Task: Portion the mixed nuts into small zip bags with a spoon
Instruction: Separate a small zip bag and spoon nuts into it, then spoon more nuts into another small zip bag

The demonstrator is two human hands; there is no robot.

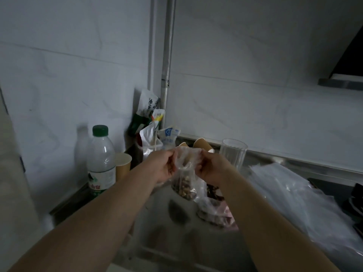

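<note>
So, sealing | left hand and right hand both pinching zip bag top | I'd press along seal, nuts kept low

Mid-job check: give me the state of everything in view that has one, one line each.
small zip bag: held up, part-filled with nuts, top pinched
left hand: gripping bag top
right hand: gripping bag top
water bottle: upright, capped
glass: upright, looks empty
paper cup: upright, open
</note>
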